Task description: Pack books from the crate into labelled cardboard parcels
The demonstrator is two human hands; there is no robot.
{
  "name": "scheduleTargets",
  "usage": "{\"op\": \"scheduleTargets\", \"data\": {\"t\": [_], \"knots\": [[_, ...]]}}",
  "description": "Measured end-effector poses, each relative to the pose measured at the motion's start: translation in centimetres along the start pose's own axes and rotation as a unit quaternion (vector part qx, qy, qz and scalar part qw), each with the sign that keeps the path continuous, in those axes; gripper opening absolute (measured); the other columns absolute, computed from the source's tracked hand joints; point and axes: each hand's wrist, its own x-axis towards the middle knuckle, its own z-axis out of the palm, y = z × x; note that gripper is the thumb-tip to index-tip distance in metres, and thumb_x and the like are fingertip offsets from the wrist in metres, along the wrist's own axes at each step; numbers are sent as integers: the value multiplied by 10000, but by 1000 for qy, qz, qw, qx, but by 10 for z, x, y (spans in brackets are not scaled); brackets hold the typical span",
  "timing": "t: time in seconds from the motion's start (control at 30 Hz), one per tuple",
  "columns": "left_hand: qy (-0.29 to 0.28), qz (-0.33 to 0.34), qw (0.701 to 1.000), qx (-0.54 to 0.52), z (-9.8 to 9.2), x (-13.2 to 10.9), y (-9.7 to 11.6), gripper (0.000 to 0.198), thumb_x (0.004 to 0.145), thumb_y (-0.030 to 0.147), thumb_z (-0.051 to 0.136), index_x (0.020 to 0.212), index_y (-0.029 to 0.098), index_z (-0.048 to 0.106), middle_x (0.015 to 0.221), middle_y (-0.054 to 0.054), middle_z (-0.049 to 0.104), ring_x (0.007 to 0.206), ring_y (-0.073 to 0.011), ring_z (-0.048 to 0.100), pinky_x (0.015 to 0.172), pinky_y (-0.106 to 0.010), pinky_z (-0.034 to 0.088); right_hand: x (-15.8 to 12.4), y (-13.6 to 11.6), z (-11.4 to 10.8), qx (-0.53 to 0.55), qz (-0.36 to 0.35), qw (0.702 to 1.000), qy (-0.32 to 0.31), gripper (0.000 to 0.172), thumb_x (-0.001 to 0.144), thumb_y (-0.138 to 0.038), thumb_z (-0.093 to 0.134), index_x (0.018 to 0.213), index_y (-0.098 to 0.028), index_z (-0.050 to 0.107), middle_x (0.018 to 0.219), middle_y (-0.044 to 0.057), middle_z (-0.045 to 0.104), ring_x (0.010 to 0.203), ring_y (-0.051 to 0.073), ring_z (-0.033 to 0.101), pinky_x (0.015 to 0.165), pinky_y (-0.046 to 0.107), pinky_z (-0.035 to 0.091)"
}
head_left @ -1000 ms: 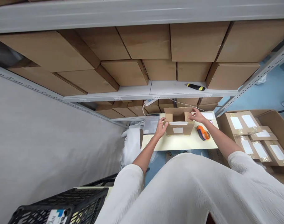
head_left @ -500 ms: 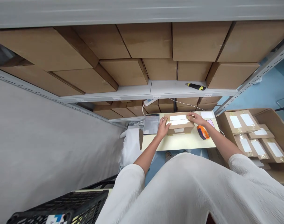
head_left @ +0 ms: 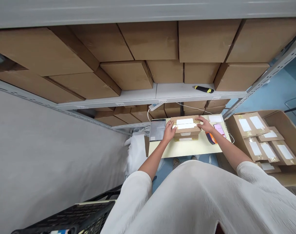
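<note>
A small cardboard box (head_left: 186,129) with white labels on its closed top flaps stands on the pale yellow table (head_left: 187,148). My left hand (head_left: 169,130) presses flat against the box's left end, fingers stretched over the flap. My right hand (head_left: 204,124) lies on the box's right end, fingers extended on top. An orange tape dispenser (head_left: 209,137) rests just right of the box, partly under my right forearm. A phone (head_left: 219,130) with a lit screen lies beyond it.
A grey flat package (head_left: 157,129) lies on the table's left end. Shelving with large cardboard boxes (head_left: 148,52) rises behind; a yellow-black knife (head_left: 203,89) sits on a shelf. Labelled small boxes (head_left: 260,139) fill an open carton at right. A black crate (head_left: 72,217) stands at lower left.
The box's flaps, open a second ago, are folded shut. Both hands moved from holding the side flaps to pressing on the closed top.
</note>
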Motion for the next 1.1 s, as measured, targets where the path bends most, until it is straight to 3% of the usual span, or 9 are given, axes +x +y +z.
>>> {"op": "scheduleTargets", "data": {"t": [0.17,0.47,0.63,0.77,0.87,0.93,1.03,1.1], "knots": [[-15,-17,1000,10,-2,-5,-10,598,1001,442,711,1566,253,652,1717,-149,492,1613,-354,470,1314,-503,446,-4,11,10,6,-1,1000,-19,573,762,-292,778,1335,-300,786,1666,88,565,1671,329,389,1352,521,366],[-59,-41,996,56,23,-20,-8,630,1002,421,659,1587,193,601,1723,-198,472,1611,-390,455,1329,-587,405,-19,28,16,-67,66,995,-34,719,778,-270,751,1496,-280,709,1719,114,508,1675,357,375,1385,576,300],[-73,53,988,126,30,-25,13,544,1039,426,620,1552,243,629,1788,-179,396,1680,-427,315,1370,-687,250,-24,26,23,-80,67,994,-30,736,813,-303,740,1546,-266,680,1709,115,513,1671,363,373,1383,564,314],[-151,109,971,149,48,-30,30,559,1038,454,645,1571,288,628,1736,-162,489,1634,-430,400,1376,-669,227,-33,27,27,-76,46,996,-8,712,850,-311,689,1559,-265,659,1651,109,563,1592,339,478,1366,536,359],[-171,118,964,167,56,-31,34,591,1020,483,683,1579,302,626,1707,-159,532,1633,-437,405,1382,-669,198,-47,33,26,-76,42,996,35,642,899,-346,644,1536,-266,652,1599,116,595,1456,325,593,1293,523,454],[-176,120,961,178,57,-30,33,576,1033,473,663,1579,293,627,1709,-161,534,1642,-433,395,1383,-667,194,-61,43,21,-89,73,990,78,572,942,-387,606,1495,-247,654,1545,143,623,1352,329,649,1214,527,516],[-191,123,954,194,54,-26,31,545,1053,452,619,1572,287,632,1718,-158,528,1645,-428,394,1378,-667,209,-87,64,8,-139,178,964,140,469,986,-467,583,1361,-205,686,1431,203,673,1299,374,659,1128,548,539],[-199,122,951,200,51,-22,30,538,1055,459,614,1566,294,639,1718,-153,531,1643,-429,398,1376,-663,217,-104,80,1,-177,255,940,143,454,978,-525,625,1266,-182,701,1370,243,690,1319,419,642,1111,568,521]]}}
